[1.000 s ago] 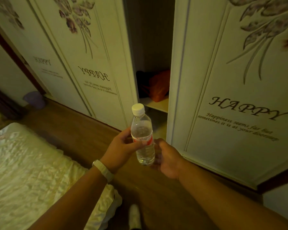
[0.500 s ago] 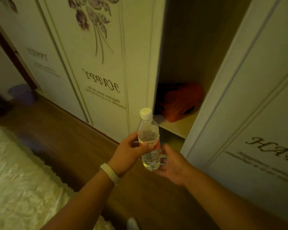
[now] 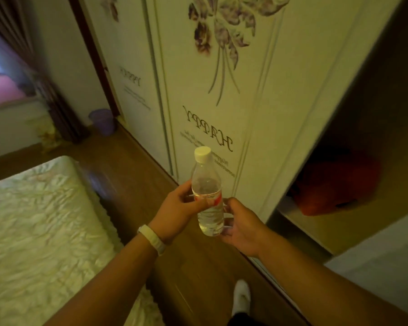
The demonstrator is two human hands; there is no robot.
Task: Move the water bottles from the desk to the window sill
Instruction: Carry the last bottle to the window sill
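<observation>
A clear water bottle (image 3: 207, 184) with a white cap and a red-and-white label stands upright in front of me, held over the wooden floor. My left hand (image 3: 178, 208) grips it around the label, a white band on the wrist. My right hand (image 3: 242, 223) cups the bottle's lower part from the right, fingers touching its base. The window sill (image 3: 12, 104) shows at the far left, below a bright window and beside a dark curtain (image 3: 47, 95). No desk is in view.
A bed with a pale quilt (image 3: 40, 227) fills the lower left. A white wardrobe (image 3: 222, 90) with flower prints runs along the right; its open section holds an orange bag (image 3: 335, 187). A purple bin (image 3: 103, 122) stands in the far corner. A wooden floor strip (image 3: 137, 175) lies between.
The view has swung left: the window, curtain and bin have come into sight, and the open wardrobe section has slid right. Both hands keep the same hold on the bottle.
</observation>
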